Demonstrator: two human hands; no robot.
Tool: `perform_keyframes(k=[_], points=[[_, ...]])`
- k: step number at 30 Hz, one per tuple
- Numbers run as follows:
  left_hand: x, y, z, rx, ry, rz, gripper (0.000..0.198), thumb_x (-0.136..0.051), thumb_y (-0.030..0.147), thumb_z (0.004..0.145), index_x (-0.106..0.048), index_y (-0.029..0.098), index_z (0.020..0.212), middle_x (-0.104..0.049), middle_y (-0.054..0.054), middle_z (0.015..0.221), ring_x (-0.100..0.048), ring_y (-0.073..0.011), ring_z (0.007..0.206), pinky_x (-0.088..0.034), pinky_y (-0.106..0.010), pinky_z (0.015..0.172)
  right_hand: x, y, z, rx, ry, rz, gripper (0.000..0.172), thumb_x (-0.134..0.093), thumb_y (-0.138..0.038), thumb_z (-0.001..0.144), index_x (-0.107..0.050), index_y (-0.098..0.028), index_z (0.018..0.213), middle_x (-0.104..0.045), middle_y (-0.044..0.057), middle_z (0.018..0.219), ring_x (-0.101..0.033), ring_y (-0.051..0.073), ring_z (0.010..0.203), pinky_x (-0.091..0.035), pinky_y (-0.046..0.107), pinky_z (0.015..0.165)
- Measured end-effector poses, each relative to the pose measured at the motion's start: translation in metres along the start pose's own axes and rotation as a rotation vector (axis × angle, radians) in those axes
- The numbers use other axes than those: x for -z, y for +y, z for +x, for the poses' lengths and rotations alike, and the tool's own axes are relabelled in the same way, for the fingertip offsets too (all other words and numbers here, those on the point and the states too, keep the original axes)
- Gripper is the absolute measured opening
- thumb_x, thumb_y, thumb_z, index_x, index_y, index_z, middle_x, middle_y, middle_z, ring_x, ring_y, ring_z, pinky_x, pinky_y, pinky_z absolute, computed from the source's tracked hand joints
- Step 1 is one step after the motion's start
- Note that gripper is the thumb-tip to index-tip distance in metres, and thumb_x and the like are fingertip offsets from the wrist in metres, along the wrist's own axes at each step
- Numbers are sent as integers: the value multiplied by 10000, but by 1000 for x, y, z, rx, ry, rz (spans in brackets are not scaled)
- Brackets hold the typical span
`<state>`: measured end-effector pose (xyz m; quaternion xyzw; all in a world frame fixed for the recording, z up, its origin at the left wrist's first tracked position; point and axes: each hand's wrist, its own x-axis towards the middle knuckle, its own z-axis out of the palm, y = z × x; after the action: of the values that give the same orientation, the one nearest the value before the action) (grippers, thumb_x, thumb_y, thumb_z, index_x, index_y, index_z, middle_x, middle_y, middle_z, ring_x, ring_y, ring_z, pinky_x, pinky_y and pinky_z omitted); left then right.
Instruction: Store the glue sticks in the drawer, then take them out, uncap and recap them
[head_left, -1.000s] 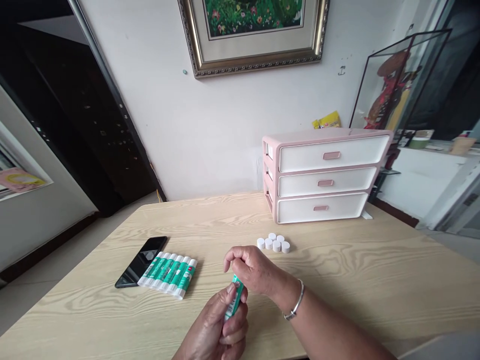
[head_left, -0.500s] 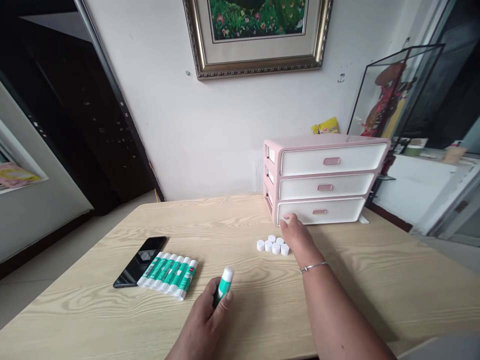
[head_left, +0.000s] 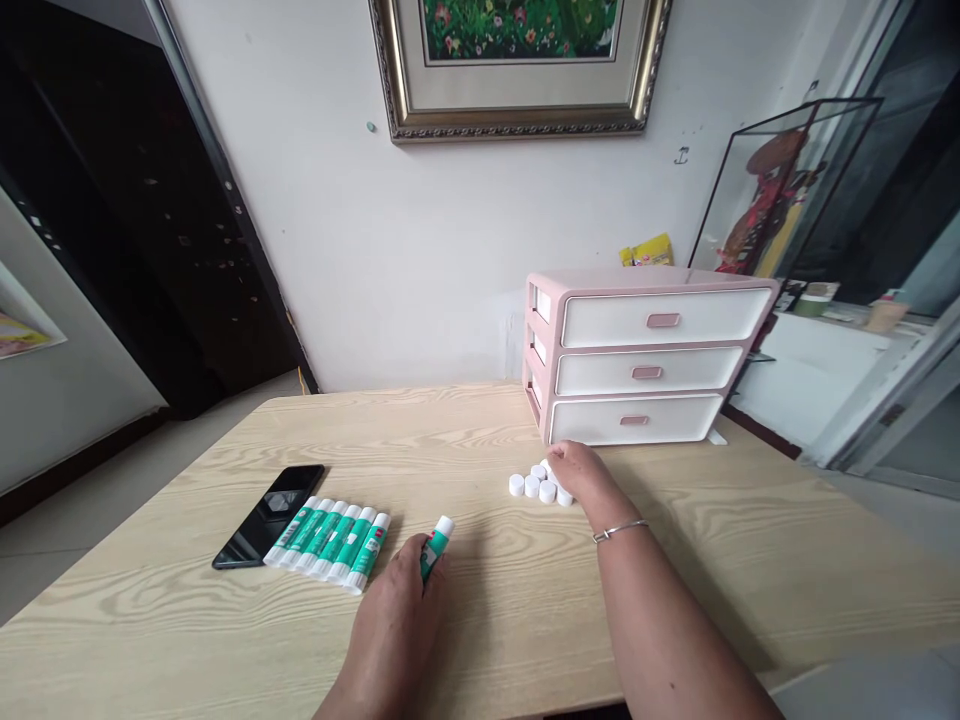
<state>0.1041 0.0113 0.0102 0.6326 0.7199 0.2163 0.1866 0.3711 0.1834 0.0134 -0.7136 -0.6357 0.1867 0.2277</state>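
- Stick (head_left: 437, 548) at 6 o'clock of view, grasped by left hand (head_left: 401, 600); likely light, stiff, smooth; hold mid-length.
- Right hand (head_left: 583, 472) at caps (head_left: 532, 487), 2 o'clock from stick; grip obscured, can't tell if holding.
- Caps probably light, may roll; pinch by sides.

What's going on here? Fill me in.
A person's left hand grips a green-and-white tube, its white end sticking out. The right hand is at the back right of a cluster of short white cylinders, partly hiding it; whether it grips one isn't clear. A row of similar tubes lies beside a black phone, and a pink-and-white drawer unit stands behind the cluster.
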Motion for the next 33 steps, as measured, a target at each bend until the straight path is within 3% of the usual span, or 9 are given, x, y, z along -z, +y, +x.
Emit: perform_keyframes(k=[7, 12, 17, 21, 28, 33], points=[[4, 3, -1, 31, -2, 41, 277, -426, 357, 979, -579, 216, 1162, -748, -97, 1049, -699, -244, 951, -389, -278, 722, -2, -5, -6, -25, -21, 6, 202, -605, -223, 773, -760, -232, 901, -769, 48, 951, -677, 185, 843, -402, 242, 621], [3, -1, -1, 23, -26, 59, 277, -427, 384, 973, -576, 228, 1146, -746, -86, 1028, -691, -261, 970, -376, -287, 717, -5, -1, -5, -18, -29, 23, 352, -607, -210, 760, -722, -241, 1091, -760, 50, 1063, -682, 176, 863, -418, 235, 628], [0, -5, 0, 12, -14, 51, 285, -425, 423, 975, -591, 242, 1118, -750, -75, 999, -695, -262, 934, -369, -291, 697, -4, 1, -4, 11, -55, 15, 324, -577, -244, 784, -739, -238, 1064, -766, 60, 1032, -682, 188, 882, -435, 240, 651], [-3, -7, -1, -5, 5, 49, 294, -419, 444, 980, -611, 250, 1090, -755, -68, 987, -698, -256, 934, -372, -288, 695, -4, -1, -7, 70, -101, 7, 397, -603, -232, 773, -722, -271, 1150, -760, 35, 1086, -683, 164, 900, -429, 216, 663], [-9, -5, -4, -42, 96, 174, 337, -408, 430, 990, -630, 230, 1146, -750, -97, 1057, -707, -254, 890, -386, -299, 676, -10, -5, -8, 40, -78, -15, 180, -639, -311, 775, -737, -215, 891, -765, 42, 898, -676, 163, 777, -389, 221, 594], [-8, -3, -6, -69, 181, 304, 333, -423, 397, 993, -647, 199, 1140, -733, -112, 1077, -697, -253, 870, -421, -315, 684, -5, -8, -9, 28, -4, -5, 158, -634, -304, 776, -696, -213, 890, -753, 31, 888, -665, 159, 777, -375, 228, 586]])
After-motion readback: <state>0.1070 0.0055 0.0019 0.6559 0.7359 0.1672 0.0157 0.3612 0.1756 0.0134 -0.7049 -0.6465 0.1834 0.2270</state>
